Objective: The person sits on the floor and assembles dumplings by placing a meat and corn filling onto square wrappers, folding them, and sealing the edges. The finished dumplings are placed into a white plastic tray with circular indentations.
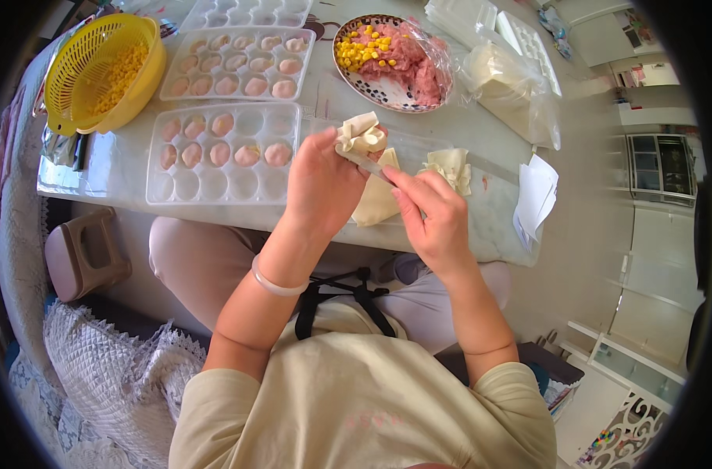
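Observation:
In the head view my left hand (326, 176) is raised over the table's front edge, its fingers curled round a folded dough wrapper (362, 132). My right hand (432, 205) grips a flat, thin utensil (365, 163), its tip against that wrapper's lower edge. Under and beside the hands lie a stack of dough wrappers (373, 202) and some crumpled wrappers (450, 169). A patterned plate (385, 97) behind holds pink minced meat (406, 61) and corn kernels (359, 51), partly under plastic film. Left of my hands, a clear compartment tray (224, 184) holds wrapped dumplings in its two back rows.
Another filled tray (239, 64) lies behind the nearer one. A yellow colander (77, 70) with corn stands at the far left. Bagged wrappers (502, 76), a white tray (529, 47) and white paper (535, 196) are on the right. A plastic stool (80, 258) stands below left.

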Available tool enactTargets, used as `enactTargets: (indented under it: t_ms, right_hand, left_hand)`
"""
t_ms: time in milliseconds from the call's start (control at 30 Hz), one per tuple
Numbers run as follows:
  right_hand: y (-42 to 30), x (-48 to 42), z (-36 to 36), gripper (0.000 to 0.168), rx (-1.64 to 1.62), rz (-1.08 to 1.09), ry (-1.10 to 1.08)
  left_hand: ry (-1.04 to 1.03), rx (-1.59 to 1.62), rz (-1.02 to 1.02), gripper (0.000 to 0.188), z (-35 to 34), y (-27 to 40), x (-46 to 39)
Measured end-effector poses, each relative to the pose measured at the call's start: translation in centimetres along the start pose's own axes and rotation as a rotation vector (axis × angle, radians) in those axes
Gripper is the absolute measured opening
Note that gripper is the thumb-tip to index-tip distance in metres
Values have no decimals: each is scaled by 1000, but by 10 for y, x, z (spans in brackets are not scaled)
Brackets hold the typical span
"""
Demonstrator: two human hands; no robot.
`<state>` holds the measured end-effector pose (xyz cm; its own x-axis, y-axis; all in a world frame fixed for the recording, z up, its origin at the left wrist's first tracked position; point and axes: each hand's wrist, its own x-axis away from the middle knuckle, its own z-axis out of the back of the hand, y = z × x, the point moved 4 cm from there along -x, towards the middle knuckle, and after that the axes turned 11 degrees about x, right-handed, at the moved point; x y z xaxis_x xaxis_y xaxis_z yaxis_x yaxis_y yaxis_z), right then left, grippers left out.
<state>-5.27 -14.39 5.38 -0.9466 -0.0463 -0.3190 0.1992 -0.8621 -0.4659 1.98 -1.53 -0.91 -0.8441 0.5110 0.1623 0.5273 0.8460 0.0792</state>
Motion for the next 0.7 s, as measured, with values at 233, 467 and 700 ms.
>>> enactTargets:
  t_ms: [233,467,700]
  right_hand:
    - [6,2,8,24,33,-60,42]
    - [1,2,11,23,40,-59,32]
    - [-1,0,22,26,62,-15,60]
  left_hand:
    - [28,9,3,40,12,1,-1]
    - [260,47,-108,33,15,-5,-1]
    - [53,40,-33,30,5,-1,3]
